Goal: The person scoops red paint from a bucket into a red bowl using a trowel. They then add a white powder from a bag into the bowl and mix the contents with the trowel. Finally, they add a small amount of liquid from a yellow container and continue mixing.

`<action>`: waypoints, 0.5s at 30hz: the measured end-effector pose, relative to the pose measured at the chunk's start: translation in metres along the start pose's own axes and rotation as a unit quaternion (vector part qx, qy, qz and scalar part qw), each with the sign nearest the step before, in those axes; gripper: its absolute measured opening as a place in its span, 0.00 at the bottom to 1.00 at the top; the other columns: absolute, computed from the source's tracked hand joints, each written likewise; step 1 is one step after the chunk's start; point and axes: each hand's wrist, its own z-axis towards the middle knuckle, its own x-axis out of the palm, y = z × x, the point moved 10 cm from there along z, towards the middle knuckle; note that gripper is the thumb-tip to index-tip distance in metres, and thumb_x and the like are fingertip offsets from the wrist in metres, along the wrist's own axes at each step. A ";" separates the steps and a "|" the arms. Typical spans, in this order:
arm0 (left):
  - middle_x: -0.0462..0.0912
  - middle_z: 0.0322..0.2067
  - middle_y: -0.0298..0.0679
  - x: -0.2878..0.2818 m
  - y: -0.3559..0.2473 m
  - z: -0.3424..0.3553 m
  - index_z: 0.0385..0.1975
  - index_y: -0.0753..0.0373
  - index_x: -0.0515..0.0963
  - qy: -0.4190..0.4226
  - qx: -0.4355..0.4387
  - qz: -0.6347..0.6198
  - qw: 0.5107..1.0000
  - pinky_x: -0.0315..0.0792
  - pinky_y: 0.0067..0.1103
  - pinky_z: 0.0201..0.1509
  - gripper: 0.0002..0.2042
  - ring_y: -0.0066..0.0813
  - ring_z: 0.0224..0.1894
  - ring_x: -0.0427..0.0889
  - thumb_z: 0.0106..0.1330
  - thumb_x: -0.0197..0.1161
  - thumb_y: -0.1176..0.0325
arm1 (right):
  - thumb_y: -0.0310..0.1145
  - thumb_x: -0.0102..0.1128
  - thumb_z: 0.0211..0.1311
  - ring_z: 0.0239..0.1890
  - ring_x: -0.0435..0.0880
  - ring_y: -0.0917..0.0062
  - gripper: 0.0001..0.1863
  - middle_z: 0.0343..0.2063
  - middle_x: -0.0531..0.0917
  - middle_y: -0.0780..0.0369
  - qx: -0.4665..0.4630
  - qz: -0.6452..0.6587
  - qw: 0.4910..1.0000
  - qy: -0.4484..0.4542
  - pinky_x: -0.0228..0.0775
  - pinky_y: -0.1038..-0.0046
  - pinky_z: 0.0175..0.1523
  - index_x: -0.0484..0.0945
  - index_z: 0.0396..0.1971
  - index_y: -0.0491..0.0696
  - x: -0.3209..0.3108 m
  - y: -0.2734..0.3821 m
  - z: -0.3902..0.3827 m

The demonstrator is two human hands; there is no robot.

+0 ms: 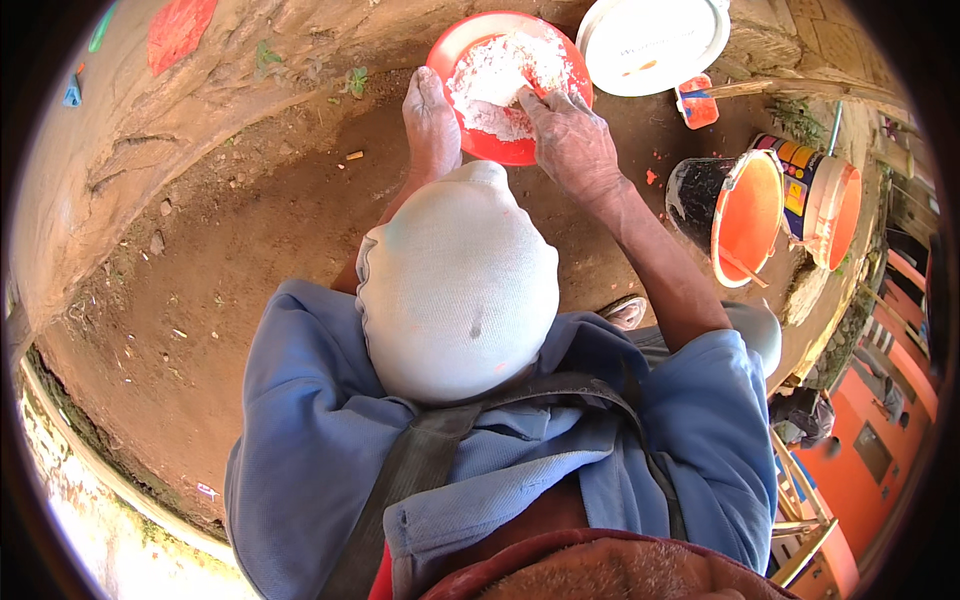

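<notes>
A red basin point(508, 148) holding white powder point(500, 80) is at the top centre, beyond my pale-clad knee point(455, 280). My left hand point(433, 125) is at its left side, fingers closed on the rim. My right hand point(570, 140) reaches over the right side of the basin, fingers closed round a small red tool in the powder; the tool's shape is mostly hidden.
A white lid point(650, 30) and a small red-and-blue item point(700, 107) lie beyond the basin. A black bucket point(690, 200) with orange inside and a second bucket point(830, 210) stand at right. An earthen wall point(130, 150) curves along the left; wooden framing point(805, 525) is lower right.
</notes>
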 end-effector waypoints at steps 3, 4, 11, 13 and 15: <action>0.75 0.33 0.35 0.001 0.008 0.011 0.42 0.67 0.72 0.016 0.000 0.029 0.999 0.71 0.23 0.44 0.19 0.21 0.36 0.73 0.80 0.40 0.57 | 0.24 0.57 0.56 0.43 0.83 0.63 0.23 0.38 0.81 0.55 -0.018 -0.017 0.999 0.026 0.79 0.63 0.47 0.76 0.54 0.47 0.003 -0.011 -0.004; 0.76 0.33 0.35 0.001 0.000 0.010 0.43 0.66 0.72 0.018 0.026 0.027 0.999 0.72 0.21 0.44 0.19 0.20 0.36 0.74 0.79 0.40 0.57 | 0.24 0.57 0.56 0.43 0.83 0.63 0.22 0.38 0.81 0.55 -0.021 -0.019 0.998 0.062 0.79 0.63 0.47 0.76 0.54 0.47 0.000 -0.014 -0.010; 0.77 0.36 0.37 0.003 -0.009 0.006 0.46 0.69 0.72 0.035 -0.012 0.008 0.999 0.73 0.20 0.45 0.19 0.22 0.37 0.75 0.80 0.39 0.58 | 0.25 0.56 0.57 0.42 0.83 0.60 0.20 0.37 0.81 0.53 -0.014 -0.014 0.997 0.068 0.78 0.62 0.46 0.78 0.51 0.45 -0.022 -0.017 0.014; 0.78 0.37 0.38 0.005 -0.001 0.011 0.46 0.69 0.72 0.041 0.004 0.025 0.999 0.73 0.21 0.47 0.19 0.23 0.38 0.76 0.80 0.39 0.58 | 0.26 0.56 0.57 0.42 0.83 0.59 0.20 0.37 0.81 0.53 -0.028 -0.019 0.999 0.033 0.78 0.62 0.46 0.78 0.52 0.45 -0.010 -0.007 0.015; 0.78 0.38 0.39 -0.009 0.005 0.008 0.46 0.70 0.72 0.030 -0.001 0.031 0.999 0.73 0.22 0.48 0.19 0.23 0.40 0.76 0.80 0.39 0.59 | 0.26 0.56 0.57 0.43 0.83 0.60 0.21 0.38 0.81 0.53 -0.039 -0.008 0.998 0.053 0.78 0.62 0.48 0.77 0.52 0.45 -0.007 -0.005 -0.002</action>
